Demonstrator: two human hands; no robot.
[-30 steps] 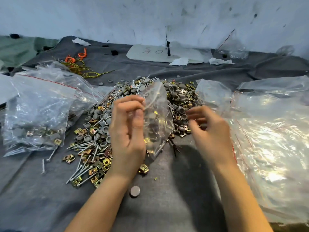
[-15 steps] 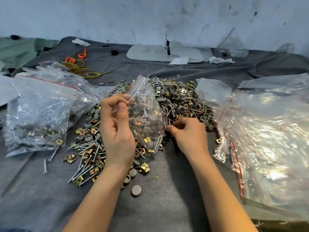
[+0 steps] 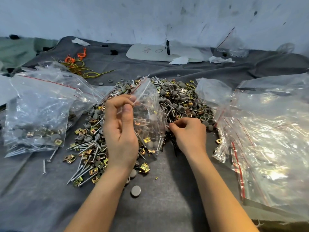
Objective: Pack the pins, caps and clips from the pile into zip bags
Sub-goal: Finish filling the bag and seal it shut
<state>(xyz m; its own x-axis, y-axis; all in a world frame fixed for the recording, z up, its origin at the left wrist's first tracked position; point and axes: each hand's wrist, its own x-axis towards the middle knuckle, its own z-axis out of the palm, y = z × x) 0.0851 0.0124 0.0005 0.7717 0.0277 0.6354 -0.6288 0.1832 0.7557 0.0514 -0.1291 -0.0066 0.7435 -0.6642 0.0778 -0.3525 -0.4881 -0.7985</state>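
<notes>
A pile of steel pins, grey round caps and brass clips lies on the grey cloth ahead of me. My left hand pinches the rim of a small clear zip bag and holds it upright over the pile; a few pins, caps and clips show inside it. My right hand sits at the bag's right side on the pile's near edge, its fingers curled and pinching at small parts there. What it pinches is hidden by the fingers.
Filled zip bags lie at the left. A heap of empty zip bags covers the right side. Loose caps and pins lie near my forearms. Orange and yellow ties and a white card are at the back.
My right hand dropped from mid-air to the pile's near edge beside the bag. My left hand shifted the bag slightly left and held it there.
</notes>
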